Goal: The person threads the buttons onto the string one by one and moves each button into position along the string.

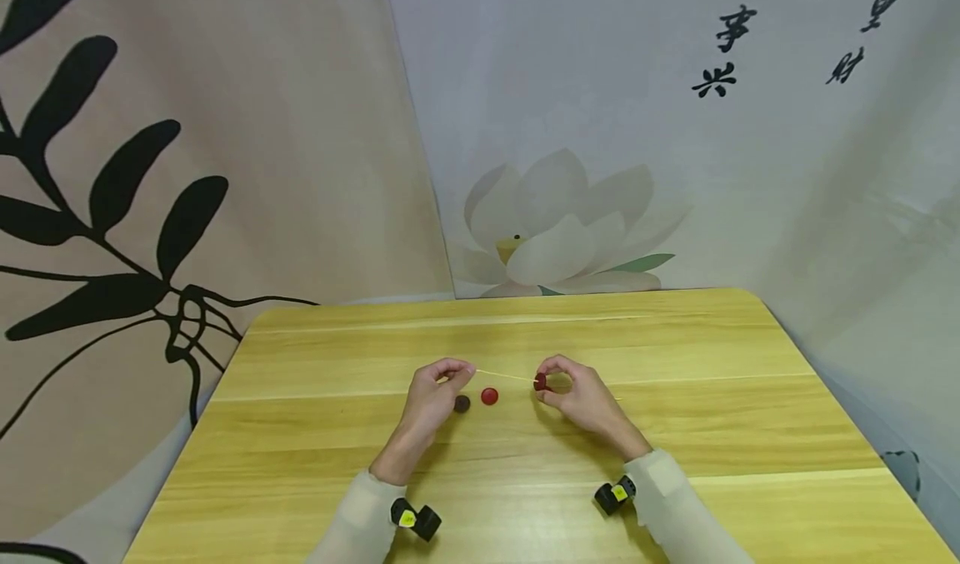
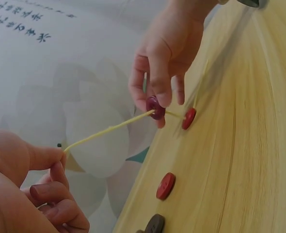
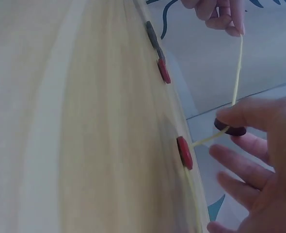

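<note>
My left hand [image 1: 465, 371] pinches one end of a thin yellow string [image 1: 504, 375] just above the wooden table [image 1: 690, 431]. My right hand [image 1: 547, 378] pinches a dark red button [image 1: 540, 381] that sits on the string. In the left wrist view the string [image 2: 109, 129] passes through this button [image 2: 155, 108], and a second red button [image 2: 188, 118] lies threaded further along, on the table. The right wrist view shows that button [image 3: 184, 152] below the held one [image 3: 230, 130]. A loose red button [image 1: 489, 396] and a dark button [image 1: 462, 403] lie between my hands.
The string's tail [image 1: 611, 396] trails over the table to the right of my right hand. Printed fabric backdrops [image 1: 225, 172] hang close behind the table's far edge. A small black camera sits on each wrist, left [image 1: 415, 519] and right [image 1: 615, 495].
</note>
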The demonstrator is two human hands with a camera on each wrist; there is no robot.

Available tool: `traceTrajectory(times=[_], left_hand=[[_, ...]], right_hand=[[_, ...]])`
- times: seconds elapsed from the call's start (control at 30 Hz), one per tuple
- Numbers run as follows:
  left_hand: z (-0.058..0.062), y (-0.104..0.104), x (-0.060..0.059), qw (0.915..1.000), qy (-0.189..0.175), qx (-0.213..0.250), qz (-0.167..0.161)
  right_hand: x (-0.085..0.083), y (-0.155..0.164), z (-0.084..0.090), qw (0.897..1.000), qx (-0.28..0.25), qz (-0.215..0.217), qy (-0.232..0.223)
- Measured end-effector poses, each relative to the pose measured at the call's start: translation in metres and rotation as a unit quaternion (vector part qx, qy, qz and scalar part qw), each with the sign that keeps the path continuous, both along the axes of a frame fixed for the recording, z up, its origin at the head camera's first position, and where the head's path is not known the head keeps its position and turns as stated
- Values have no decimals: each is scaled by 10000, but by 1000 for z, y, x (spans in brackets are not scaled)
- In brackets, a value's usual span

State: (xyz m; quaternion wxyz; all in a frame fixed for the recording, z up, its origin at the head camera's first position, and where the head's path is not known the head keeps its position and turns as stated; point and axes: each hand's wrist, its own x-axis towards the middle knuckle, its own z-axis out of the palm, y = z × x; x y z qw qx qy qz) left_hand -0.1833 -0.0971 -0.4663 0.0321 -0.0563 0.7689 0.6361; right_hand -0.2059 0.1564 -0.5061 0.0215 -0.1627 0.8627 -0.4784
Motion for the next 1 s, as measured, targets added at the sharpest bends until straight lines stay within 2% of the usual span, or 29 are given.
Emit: traceTrajectory(times=[0.83, 1.0], left_hand=[[0, -3, 0, 9999, -3, -100, -51], [0, -4, 0, 9999, 12, -78, -93]], right_hand=[[-5, 6, -9, 9965, 779, 309, 28], [-5, 4, -9, 9954, 888, 303, 175]])
